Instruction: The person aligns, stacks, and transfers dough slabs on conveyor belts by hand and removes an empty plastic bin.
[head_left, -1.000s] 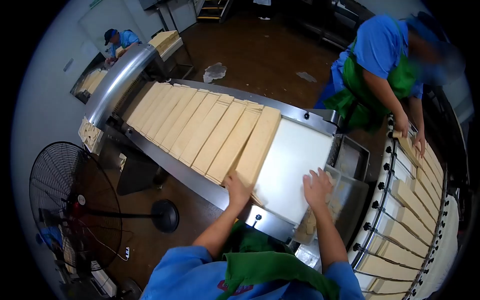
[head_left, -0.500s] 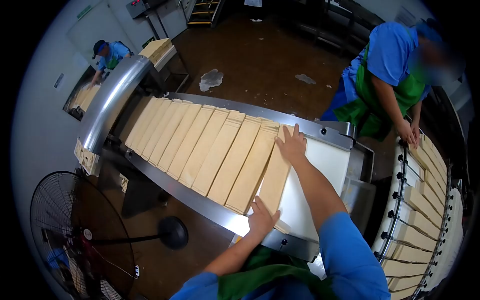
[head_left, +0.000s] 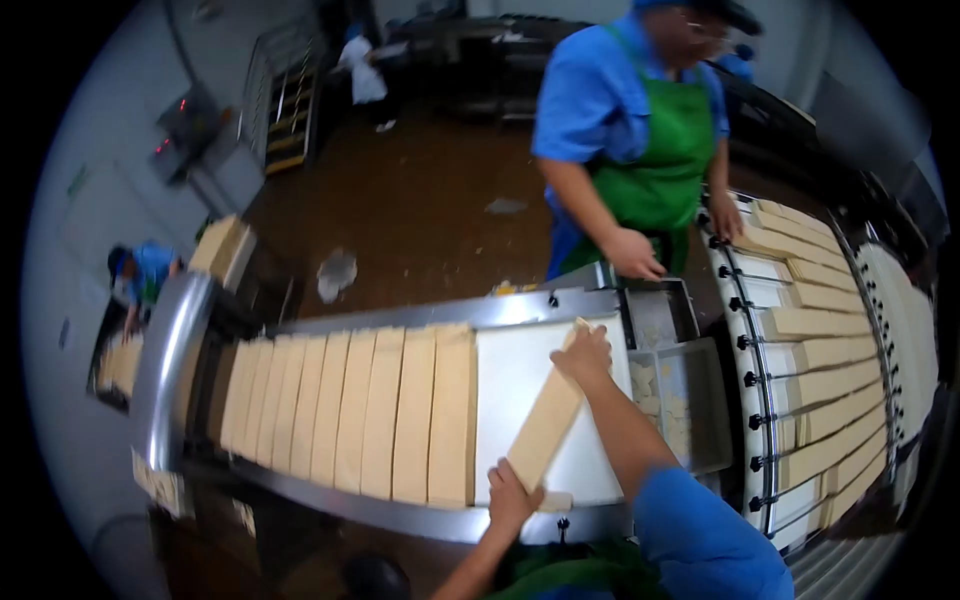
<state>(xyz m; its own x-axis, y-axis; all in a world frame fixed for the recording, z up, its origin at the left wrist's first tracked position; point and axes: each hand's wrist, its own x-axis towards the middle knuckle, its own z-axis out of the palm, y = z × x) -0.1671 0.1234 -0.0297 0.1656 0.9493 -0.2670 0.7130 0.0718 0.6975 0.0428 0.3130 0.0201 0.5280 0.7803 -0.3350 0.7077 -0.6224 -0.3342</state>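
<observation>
A long, pale stack of dough sheets (head_left: 546,422) lies slanted over the white conveyor surface (head_left: 505,375). My left hand (head_left: 512,497) grips its lower end, fingers wrapped round the edge. At the upper end, my right hand (head_left: 585,356) holds the same stack. A small flat piece (head_left: 556,501) lies by my left hand at the near edge of the belt. Left of the held stack, several similar stacks (head_left: 452,415) stand side by side in a row on the conveyor.
A co-worker in a green apron (head_left: 665,130) stands beyond a second conveyor (head_left: 735,380) with strips in lanes. Metal trays (head_left: 710,400) sit between the conveyors. A curved metal cover (head_left: 170,370) spans the left end. Another person (head_left: 150,270) is at far left.
The view has turned right. The end stack has come away from the row, slanted to the right between both my hands. The co-worker's hands have moved apart.
</observation>
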